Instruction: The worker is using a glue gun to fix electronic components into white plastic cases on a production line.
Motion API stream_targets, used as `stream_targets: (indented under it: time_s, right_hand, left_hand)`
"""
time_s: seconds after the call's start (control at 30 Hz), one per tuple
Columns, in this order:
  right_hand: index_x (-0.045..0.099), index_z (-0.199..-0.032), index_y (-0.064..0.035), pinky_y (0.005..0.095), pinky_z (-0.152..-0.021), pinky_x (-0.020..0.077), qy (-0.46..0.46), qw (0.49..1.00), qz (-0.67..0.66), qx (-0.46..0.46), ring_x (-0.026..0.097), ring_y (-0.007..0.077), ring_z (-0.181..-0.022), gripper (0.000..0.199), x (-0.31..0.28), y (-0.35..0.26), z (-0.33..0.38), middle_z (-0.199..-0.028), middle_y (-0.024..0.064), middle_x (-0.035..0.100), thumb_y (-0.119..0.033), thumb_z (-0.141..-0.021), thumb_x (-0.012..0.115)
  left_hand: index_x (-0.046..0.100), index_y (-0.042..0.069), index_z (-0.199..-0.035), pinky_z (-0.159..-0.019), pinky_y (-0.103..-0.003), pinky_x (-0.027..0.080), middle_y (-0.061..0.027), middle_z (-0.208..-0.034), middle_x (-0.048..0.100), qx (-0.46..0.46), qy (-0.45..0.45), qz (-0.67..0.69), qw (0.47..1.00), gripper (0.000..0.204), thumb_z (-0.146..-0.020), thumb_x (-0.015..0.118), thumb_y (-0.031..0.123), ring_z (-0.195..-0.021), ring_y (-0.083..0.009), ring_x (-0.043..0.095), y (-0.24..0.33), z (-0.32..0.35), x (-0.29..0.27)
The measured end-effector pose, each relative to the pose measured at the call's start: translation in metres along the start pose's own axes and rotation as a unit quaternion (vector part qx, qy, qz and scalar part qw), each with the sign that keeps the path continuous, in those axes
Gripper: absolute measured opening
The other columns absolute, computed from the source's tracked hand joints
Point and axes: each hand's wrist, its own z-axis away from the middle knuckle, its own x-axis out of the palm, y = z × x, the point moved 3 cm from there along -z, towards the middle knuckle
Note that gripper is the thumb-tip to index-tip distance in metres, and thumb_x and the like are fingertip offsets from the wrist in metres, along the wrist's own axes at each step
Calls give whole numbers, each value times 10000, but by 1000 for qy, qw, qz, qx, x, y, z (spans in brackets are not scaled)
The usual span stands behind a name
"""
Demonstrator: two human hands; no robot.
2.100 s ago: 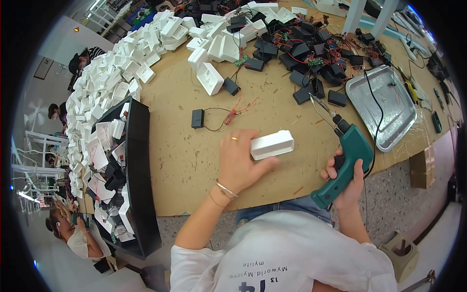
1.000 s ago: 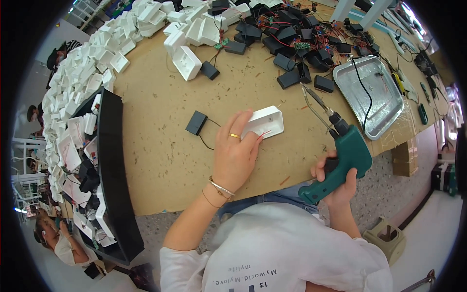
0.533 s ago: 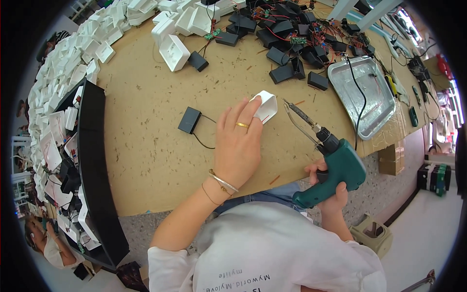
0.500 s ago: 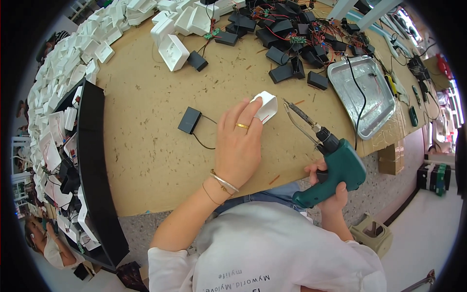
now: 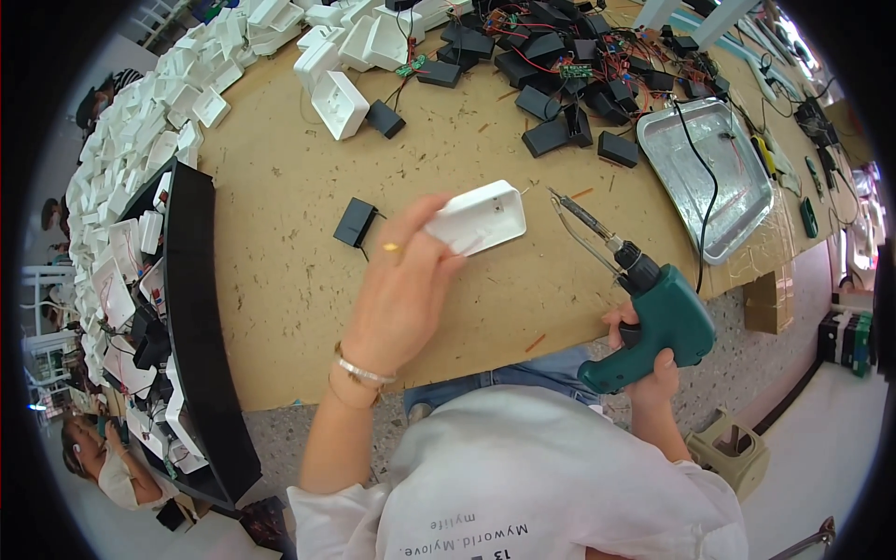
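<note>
My left hand (image 5: pixel 397 294) is at the left end of an open white plastic case (image 5: pixel 485 222), its fingers around that end and blurred by motion. The case's hollow side faces up, with small details on its inner end wall. To the left of the hand lies a small black box (image 5: pixel 356 222) with thin black leads that run under my hand. My right hand (image 5: pixel 653 369) grips the handle of a green soldering gun (image 5: pixel 677 322), one finger at its trigger. The gun's metal tip and curved feed tube point up and left, to the right of the case, apart from it.
A metal tray (image 5: pixel 705 196) with a black cable across it stands at the right. Black boxes with wires and circuit boards (image 5: pixel 560 84) are heaped at the back. White cases (image 5: pixel 140 168) pile up at the left, beside a black bin (image 5: pixel 191 327) of assembled parts.
My left hand has moved left and toward me, uncovering more of the white case. The case and black box have shifted slightly left. The soldering gun stays in my right hand.
</note>
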Motion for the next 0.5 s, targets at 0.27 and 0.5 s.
stream_targets:
  time_s: [0.27,0.5]
  right_hand:
    - [519,-1055,45,371,-814,411,15,999,-26,-14,507,172,-699,683,-5,3,-3,-973,138,537,-586,-795,502]
    - [520,-1058,46,385,-831,396,4,1000,-19,-11,507,172,-705,679,0,2,-3,-968,128,534,-584,-808,486]
  left_hand:
    - [462,10,-816,-635,-349,456,-194,-1056,507,-226,-57,-1,972,102,-819,564,11,-739,-286,549,13,35,-28]
    - [498,-16,-807,-965,-482,253,-257,-1247,392,-136,125,-53,981,133,-844,558,97,-1138,-420,318,20,5,13]
